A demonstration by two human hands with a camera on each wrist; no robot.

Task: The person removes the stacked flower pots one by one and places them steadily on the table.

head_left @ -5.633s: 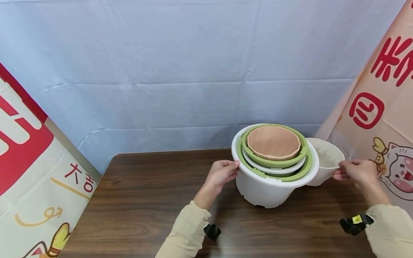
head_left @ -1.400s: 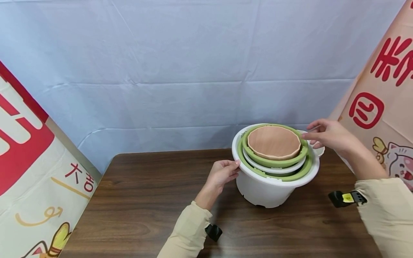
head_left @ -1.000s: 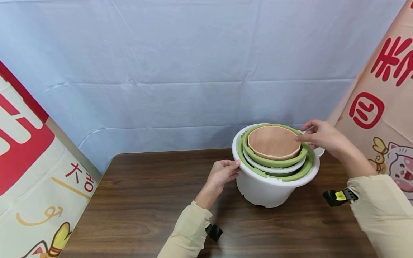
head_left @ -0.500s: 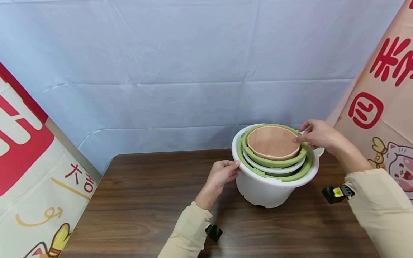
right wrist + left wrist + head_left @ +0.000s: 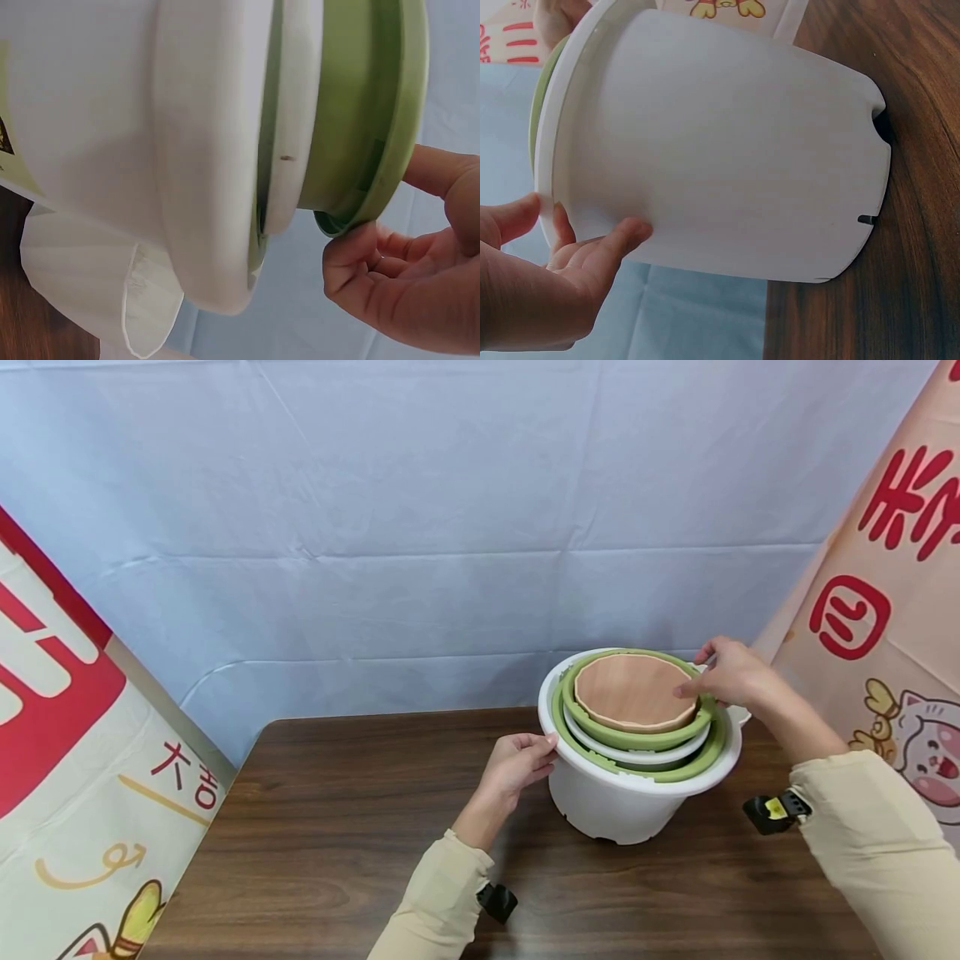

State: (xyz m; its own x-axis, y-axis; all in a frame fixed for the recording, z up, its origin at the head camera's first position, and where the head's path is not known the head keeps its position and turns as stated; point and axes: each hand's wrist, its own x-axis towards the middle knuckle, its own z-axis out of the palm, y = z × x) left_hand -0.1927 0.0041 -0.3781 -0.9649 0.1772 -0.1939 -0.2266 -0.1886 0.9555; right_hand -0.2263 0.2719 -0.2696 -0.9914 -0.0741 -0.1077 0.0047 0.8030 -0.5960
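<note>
Nested flower pots stand upright on the table. Outermost is a large white flower pot, whose rim my left hand grips at its left side, thumb over the rim and fingers below it. Inside it sit a green pot, a smaller white pot, an upper green flower pot and a peach pot on top. My right hand pinches the upper green pot's rim at the right. Its thumb reaches over the peach pot's edge; whether it also holds that pot is unclear.
A small cream-white pot with a wavy rim stands behind the stack at the right, mostly hidden in the head view. The brown wooden table extends to the left. Pale blue cloth hangs behind, and printed banners flank both sides.
Earlier my right hand held the small cream-white pot beside the stack; that pot now stands farther back. The right hand has come left onto the stack's rim. My left hand has stayed put.
</note>
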